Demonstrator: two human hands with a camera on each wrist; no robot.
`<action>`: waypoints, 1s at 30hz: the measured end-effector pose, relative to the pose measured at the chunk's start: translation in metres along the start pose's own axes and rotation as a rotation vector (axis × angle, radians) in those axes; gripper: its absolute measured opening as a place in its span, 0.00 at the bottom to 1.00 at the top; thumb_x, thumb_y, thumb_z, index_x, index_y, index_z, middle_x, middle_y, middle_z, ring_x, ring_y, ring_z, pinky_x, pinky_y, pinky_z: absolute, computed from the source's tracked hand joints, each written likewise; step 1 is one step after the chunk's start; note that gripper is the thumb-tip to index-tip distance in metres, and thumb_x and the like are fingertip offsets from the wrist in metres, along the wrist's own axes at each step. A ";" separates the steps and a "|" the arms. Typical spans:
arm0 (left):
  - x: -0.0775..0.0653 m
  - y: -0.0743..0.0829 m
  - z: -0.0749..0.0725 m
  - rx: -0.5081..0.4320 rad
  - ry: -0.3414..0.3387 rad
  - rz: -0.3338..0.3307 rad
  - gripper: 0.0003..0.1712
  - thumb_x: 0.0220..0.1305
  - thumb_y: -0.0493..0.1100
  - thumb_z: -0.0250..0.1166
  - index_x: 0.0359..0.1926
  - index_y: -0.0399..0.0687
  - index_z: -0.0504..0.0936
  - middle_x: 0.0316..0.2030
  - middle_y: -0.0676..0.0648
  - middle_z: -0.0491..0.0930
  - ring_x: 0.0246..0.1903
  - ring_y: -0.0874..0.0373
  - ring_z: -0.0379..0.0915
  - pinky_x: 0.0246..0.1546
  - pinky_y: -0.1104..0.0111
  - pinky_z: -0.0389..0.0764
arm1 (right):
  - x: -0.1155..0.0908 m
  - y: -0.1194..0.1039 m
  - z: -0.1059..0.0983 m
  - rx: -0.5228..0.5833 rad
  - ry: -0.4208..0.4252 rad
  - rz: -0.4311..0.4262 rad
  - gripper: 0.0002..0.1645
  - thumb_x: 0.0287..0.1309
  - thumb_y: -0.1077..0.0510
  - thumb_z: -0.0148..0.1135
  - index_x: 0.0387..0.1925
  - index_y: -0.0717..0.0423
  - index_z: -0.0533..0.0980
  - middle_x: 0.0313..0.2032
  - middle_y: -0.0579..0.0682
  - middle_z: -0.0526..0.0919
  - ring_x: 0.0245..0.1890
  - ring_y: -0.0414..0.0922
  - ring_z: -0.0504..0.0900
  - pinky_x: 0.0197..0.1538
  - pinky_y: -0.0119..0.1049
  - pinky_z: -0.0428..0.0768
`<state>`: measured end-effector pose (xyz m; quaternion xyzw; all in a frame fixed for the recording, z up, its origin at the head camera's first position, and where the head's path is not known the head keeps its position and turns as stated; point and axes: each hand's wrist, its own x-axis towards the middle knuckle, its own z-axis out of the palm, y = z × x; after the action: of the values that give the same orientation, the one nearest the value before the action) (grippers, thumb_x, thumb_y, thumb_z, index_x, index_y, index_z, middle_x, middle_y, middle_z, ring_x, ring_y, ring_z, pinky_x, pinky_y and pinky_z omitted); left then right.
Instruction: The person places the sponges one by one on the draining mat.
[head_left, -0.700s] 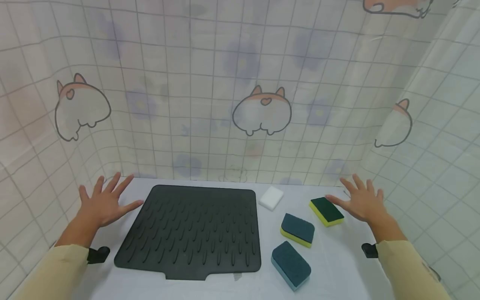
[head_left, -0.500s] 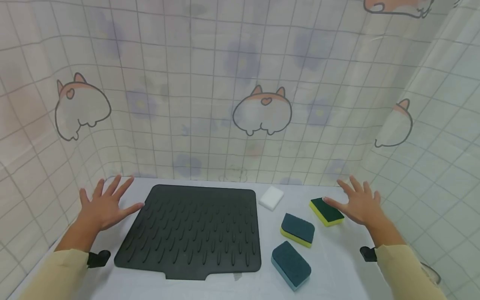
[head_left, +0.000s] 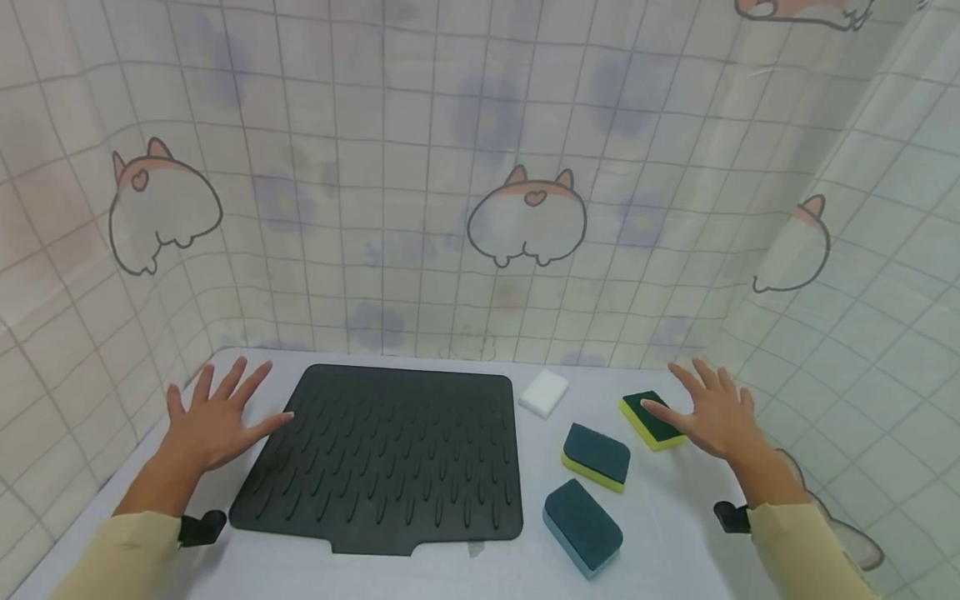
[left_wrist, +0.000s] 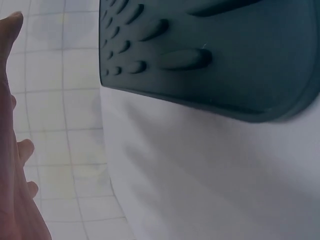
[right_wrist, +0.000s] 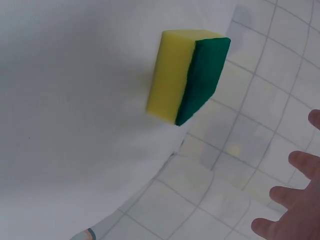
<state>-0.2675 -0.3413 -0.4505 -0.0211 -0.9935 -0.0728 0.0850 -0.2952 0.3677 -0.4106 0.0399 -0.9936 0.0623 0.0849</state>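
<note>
My left hand (head_left: 213, 429) is spread with straight fingers at the left side of the dark ridged mat (head_left: 390, 458), its thumb tip over the mat's left edge in the head view. The left wrist view shows a gap between this hand (left_wrist: 15, 165) and the mat (left_wrist: 240, 70). My right hand (head_left: 716, 417), also spread, holds nothing. Its thumb overlaps a green-and-yellow sponge (head_left: 643, 421) in the head view. In the right wrist view that sponge (right_wrist: 185, 75) stands apart from the fingers (right_wrist: 305, 162).
A white sponge block (head_left: 543, 393) lies right of the mat's far corner. Nearer are a sponge with yellow base (head_left: 596, 454) and a blue-green sponge (head_left: 581, 525). All rest on a white table (head_left: 450, 579), enclosed by a checked curtain (head_left: 420, 308) with animal drawings.
My right hand has moved left and slightly down, its thumb now across the green-and-yellow sponge. My left hand has shifted slightly right and down. The mat and sponges stay in place.
</note>
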 end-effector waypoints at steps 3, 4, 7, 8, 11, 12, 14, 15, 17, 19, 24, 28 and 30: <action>-0.003 0.003 0.003 -0.006 0.009 0.003 0.59 0.62 0.82 0.50 0.83 0.63 0.39 0.81 0.34 0.39 0.76 0.21 0.30 0.63 0.21 0.27 | -0.003 -0.003 0.002 0.006 0.008 -0.007 0.60 0.59 0.18 0.52 0.78 0.53 0.57 0.77 0.71 0.51 0.73 0.79 0.49 0.66 0.82 0.46; -0.003 0.004 0.004 -0.009 0.011 0.005 0.59 0.63 0.82 0.50 0.83 0.63 0.39 0.81 0.34 0.38 0.76 0.22 0.29 0.63 0.21 0.27 | -0.003 -0.004 0.003 0.007 0.008 -0.010 0.60 0.59 0.19 0.52 0.78 0.53 0.57 0.77 0.71 0.51 0.73 0.79 0.49 0.66 0.82 0.47; -0.007 0.008 0.007 -0.019 0.013 0.008 0.58 0.63 0.81 0.50 0.83 0.62 0.40 0.81 0.34 0.40 0.76 0.22 0.32 0.63 0.22 0.27 | -0.006 -0.006 0.005 0.006 0.015 -0.022 0.59 0.59 0.20 0.53 0.78 0.53 0.57 0.77 0.71 0.52 0.73 0.78 0.50 0.66 0.81 0.48; -0.008 0.009 0.008 -0.021 0.013 0.009 0.58 0.63 0.81 0.50 0.83 0.62 0.41 0.81 0.34 0.41 0.76 0.22 0.32 0.64 0.22 0.27 | -0.007 -0.007 0.005 0.007 0.019 -0.025 0.59 0.59 0.20 0.54 0.77 0.54 0.58 0.77 0.71 0.52 0.73 0.78 0.51 0.66 0.81 0.49; -0.011 0.011 0.011 -0.034 0.018 0.004 0.58 0.63 0.81 0.51 0.83 0.62 0.42 0.81 0.35 0.43 0.75 0.22 0.34 0.64 0.22 0.29 | -0.010 -0.010 0.007 0.019 0.043 -0.042 0.57 0.60 0.22 0.56 0.77 0.54 0.59 0.77 0.71 0.53 0.73 0.77 0.52 0.67 0.80 0.50; -0.012 0.012 0.013 -0.039 0.020 0.004 0.58 0.63 0.81 0.51 0.83 0.62 0.43 0.81 0.35 0.43 0.75 0.22 0.35 0.65 0.22 0.30 | -0.011 -0.010 0.008 0.030 0.050 -0.048 0.57 0.60 0.23 0.56 0.77 0.54 0.59 0.77 0.71 0.53 0.73 0.77 0.52 0.67 0.79 0.50; -0.014 0.012 0.016 -0.049 0.019 0.004 0.58 0.63 0.80 0.52 0.83 0.61 0.42 0.81 0.35 0.43 0.75 0.22 0.36 0.65 0.23 0.32 | -0.014 -0.012 0.009 0.048 0.058 -0.061 0.56 0.61 0.24 0.57 0.77 0.54 0.59 0.77 0.70 0.53 0.73 0.76 0.52 0.67 0.79 0.51; -0.014 0.012 0.018 -0.052 0.018 0.005 0.58 0.63 0.80 0.52 0.83 0.61 0.42 0.81 0.35 0.42 0.75 0.22 0.36 0.65 0.23 0.33 | -0.015 -0.013 0.010 0.061 0.060 -0.067 0.55 0.61 0.25 0.57 0.77 0.54 0.59 0.77 0.70 0.53 0.74 0.76 0.53 0.67 0.79 0.52; -0.016 0.012 0.021 -0.055 0.014 0.007 0.58 0.64 0.80 0.52 0.83 0.60 0.41 0.81 0.34 0.42 0.75 0.22 0.36 0.66 0.23 0.34 | -0.018 -0.015 0.012 0.091 0.061 -0.087 0.54 0.62 0.26 0.58 0.77 0.54 0.60 0.77 0.69 0.54 0.74 0.75 0.52 0.67 0.79 0.52; -0.017 0.012 0.025 -0.059 0.012 0.011 0.58 0.64 0.79 0.52 0.83 0.59 0.41 0.81 0.34 0.42 0.75 0.22 0.37 0.66 0.24 0.35 | -0.021 -0.018 0.015 0.122 0.063 -0.103 0.53 0.62 0.28 0.59 0.77 0.54 0.60 0.77 0.68 0.54 0.75 0.74 0.52 0.66 0.79 0.53; -0.019 0.015 0.029 -0.092 0.043 0.015 0.57 0.65 0.76 0.56 0.83 0.58 0.43 0.81 0.34 0.42 0.75 0.22 0.39 0.66 0.24 0.40 | -0.029 -0.028 0.018 0.178 0.068 -0.119 0.52 0.61 0.29 0.62 0.77 0.53 0.61 0.78 0.66 0.54 0.75 0.72 0.54 0.65 0.80 0.55; -0.022 0.018 0.032 -0.128 0.077 0.025 0.56 0.66 0.72 0.59 0.83 0.56 0.44 0.80 0.33 0.45 0.73 0.21 0.44 0.66 0.25 0.46 | -0.037 -0.034 0.021 0.220 0.065 -0.126 0.50 0.62 0.31 0.62 0.77 0.51 0.62 0.78 0.65 0.55 0.74 0.72 0.55 0.63 0.81 0.56; -0.024 0.018 0.033 -0.143 0.079 0.028 0.56 0.66 0.72 0.59 0.83 0.55 0.44 0.80 0.32 0.46 0.73 0.20 0.45 0.65 0.25 0.47 | -0.040 -0.035 0.024 0.258 0.063 -0.140 0.49 0.63 0.33 0.63 0.76 0.51 0.62 0.78 0.65 0.54 0.75 0.72 0.55 0.63 0.81 0.56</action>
<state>-0.2484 -0.3189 -0.4841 -0.0383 -0.9813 -0.1429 0.1234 -0.2564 0.3325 -0.4367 0.1175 -0.9690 0.1847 0.1144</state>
